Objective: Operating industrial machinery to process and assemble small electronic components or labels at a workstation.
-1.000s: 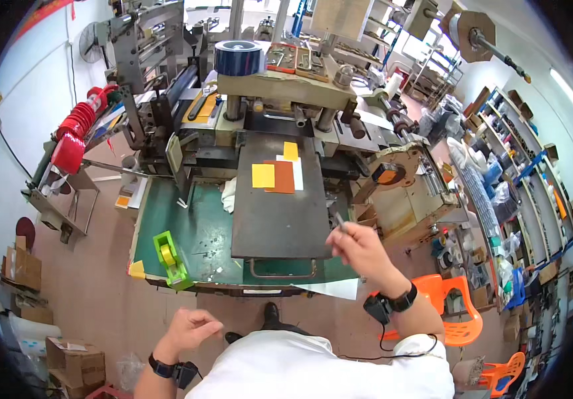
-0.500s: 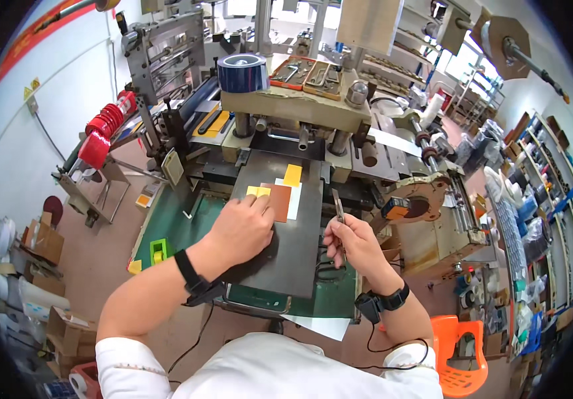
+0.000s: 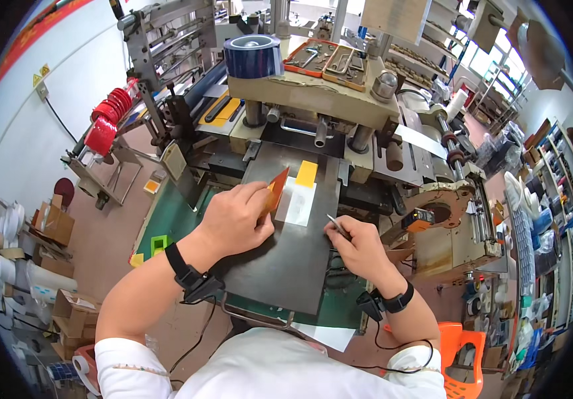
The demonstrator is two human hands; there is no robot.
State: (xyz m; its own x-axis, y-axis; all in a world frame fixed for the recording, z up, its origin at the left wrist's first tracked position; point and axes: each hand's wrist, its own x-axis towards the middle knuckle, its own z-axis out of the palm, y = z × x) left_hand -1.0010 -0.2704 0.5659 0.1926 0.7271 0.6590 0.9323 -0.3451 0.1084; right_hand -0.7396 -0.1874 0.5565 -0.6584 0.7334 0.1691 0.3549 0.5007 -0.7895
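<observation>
My left hand [image 3: 232, 218] pinches a thin reddish-brown sheet [image 3: 277, 191] and holds it tilted up off the dark metal plate [image 3: 276, 269]. Beside it on the plate lies a white rectangular sheet [image 3: 300, 206], with a yellow piece [image 3: 306, 174] at its far end. My right hand [image 3: 361, 245] is closed round a slim metal tool [image 3: 337, 225], over the plate's right edge. Its tip points toward the plate, apart from the sheets; most of the tool is hidden by my fingers, so its kind is unclear.
Behind the plate stands a press [image 3: 306, 90] carrying a blue film roll [image 3: 252, 58] and a tool tray [image 3: 310, 56]. A green holder [image 3: 160, 243] sits on the green bench [image 3: 190, 207] at left. An orange chair [image 3: 459, 356] is at lower right.
My left hand has lifted the reddish-brown sheet off the plate and tilted it. The tool in my right hand has swung from upright to pointing left. The view has shifted slightly.
</observation>
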